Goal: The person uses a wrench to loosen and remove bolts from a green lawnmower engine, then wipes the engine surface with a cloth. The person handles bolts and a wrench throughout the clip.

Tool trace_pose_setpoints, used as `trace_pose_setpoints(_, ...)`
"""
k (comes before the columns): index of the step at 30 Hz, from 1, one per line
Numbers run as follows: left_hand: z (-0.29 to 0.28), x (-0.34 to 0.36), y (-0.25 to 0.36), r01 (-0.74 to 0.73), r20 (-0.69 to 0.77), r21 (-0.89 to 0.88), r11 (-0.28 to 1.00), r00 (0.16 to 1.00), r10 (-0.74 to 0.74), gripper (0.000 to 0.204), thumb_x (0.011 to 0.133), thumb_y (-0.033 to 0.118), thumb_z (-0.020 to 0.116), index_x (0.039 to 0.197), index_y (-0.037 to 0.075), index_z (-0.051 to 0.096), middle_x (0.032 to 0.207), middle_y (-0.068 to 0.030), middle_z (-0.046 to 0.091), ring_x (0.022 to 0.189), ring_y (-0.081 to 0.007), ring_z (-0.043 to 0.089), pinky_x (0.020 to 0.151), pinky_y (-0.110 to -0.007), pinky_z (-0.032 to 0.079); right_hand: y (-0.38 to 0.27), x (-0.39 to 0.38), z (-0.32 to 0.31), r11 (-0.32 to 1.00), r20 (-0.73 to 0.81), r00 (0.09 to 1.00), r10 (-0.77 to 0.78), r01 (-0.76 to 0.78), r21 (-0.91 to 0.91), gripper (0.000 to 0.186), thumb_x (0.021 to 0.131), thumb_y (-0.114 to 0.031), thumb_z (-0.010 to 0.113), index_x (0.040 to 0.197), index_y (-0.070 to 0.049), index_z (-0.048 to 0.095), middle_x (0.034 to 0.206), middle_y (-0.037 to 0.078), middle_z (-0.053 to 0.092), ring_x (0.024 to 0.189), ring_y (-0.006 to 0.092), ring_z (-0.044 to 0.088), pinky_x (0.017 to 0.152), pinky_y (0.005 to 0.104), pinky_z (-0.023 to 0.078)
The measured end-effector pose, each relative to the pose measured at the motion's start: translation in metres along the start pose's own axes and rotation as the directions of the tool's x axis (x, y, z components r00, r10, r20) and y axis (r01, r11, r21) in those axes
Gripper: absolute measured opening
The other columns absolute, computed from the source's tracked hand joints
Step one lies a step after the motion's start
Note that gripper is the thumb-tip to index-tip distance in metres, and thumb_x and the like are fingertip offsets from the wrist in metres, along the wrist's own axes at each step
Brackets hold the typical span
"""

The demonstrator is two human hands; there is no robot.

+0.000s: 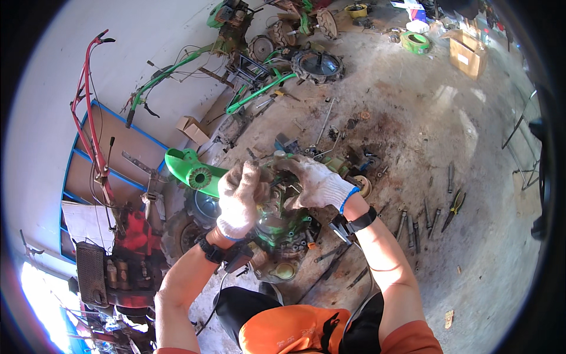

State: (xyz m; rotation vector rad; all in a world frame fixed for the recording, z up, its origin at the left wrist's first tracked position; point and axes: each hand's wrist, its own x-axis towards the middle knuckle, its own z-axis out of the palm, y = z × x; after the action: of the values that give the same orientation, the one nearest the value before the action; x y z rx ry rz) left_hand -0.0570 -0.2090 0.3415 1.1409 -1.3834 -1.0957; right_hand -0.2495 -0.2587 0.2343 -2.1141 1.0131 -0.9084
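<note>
My left hand point(239, 200), in a soiled white work glove, is closed, its fingers bent and pressed together. What it holds, if anything, is hidden. My right hand point(318, 180), gloved the same way with a blue cuff edge, curls its fingers and thumb round a dark part that I cannot make out. The hands are close together above a greasy green machine housing point(274, 230), which they partly cover. Just left of them juts a bright green curved metal piece point(197, 174) with a toothed round opening.
Right of the housing lie several dark rods or bolts point(415, 230) and pliers point(454, 209). A red machine point(138, 248) stands at left. Beyond are a lugged wheel point(318, 65), green handlebars point(177, 65), a cardboard box point(467, 54) and a green tape roll point(415, 42).
</note>
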Motion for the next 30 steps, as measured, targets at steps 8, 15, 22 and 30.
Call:
trace_pose_setpoints(8, 0.001, 0.002, -0.008, -0.109, -0.085, -0.045, 0.993, 0.991, 0.105, 0.049, 0.117, 0.045, 0.062, 0.089, 0.005, 0.064, 0.059, 0.0019, 0.041, 0.051, -0.0117, 0.035, 0.056, -0.034, 0.039, 0.007, 0.003, 0.003, 0.998, -0.011, 0.998, -0.060, 0.060, 0.001, 0.081, 0.077, -0.036, 0.095, 0.150, -0.014, 0.066, 0.158, 0.019, 0.059, 0.150, 0.0400, 0.054, 0.126, 0.0461, 0.046)
trace_pose_setpoints(15, -0.002, -0.010, -0.009, -0.286, 0.008, 0.320, 0.903, 0.954, 0.300, 0.050, 0.117, 0.048, 0.063, 0.090, 0.006, 0.059, 0.074, -0.0042, 0.061, 0.060, -0.0103, 0.050, 0.060, -0.031, 0.045, 0.012, 0.003, 0.004, 0.999, 0.023, 0.999, -0.033, 0.033, 0.038, 0.069, 0.080, -0.034, 0.092, 0.144, -0.016, 0.072, 0.156, 0.017, 0.061, 0.151, 0.0390, 0.053, 0.128, 0.0462, 0.045)
trace_pose_setpoints(22, 0.006, 0.009, -0.009, -0.200, -0.113, 0.038, 0.979, 0.973, 0.203, 0.044, 0.118, 0.040, 0.063, 0.090, 0.007, 0.061, 0.067, -0.0006, 0.055, 0.054, -0.0086, 0.040, 0.058, -0.031, 0.041, 0.015, 0.004, 0.004, 0.996, 0.009, 1.000, -0.020, 0.019, 0.083, 0.074, 0.077, -0.034, 0.095, 0.144, -0.015, 0.071, 0.155, 0.016, 0.062, 0.149, 0.0390, 0.055, 0.125, 0.0464, 0.047)
trace_pose_setpoints(30, 0.002, -0.003, -0.004, -0.138, -0.121, 0.013, 0.990, 0.983, 0.138, 0.044, 0.118, 0.041, 0.062, 0.089, 0.008, 0.058, 0.077, -0.0056, 0.065, 0.064, -0.0125, 0.052, 0.062, -0.032, 0.045, 0.018, 0.003, -0.001, 0.998, 0.070, 0.997, -0.019, 0.014, 0.066, 0.078, 0.074, -0.029, 0.095, 0.147, -0.018, 0.069, 0.157, 0.013, 0.061, 0.150, 0.0384, 0.055, 0.127, 0.0457, 0.046)
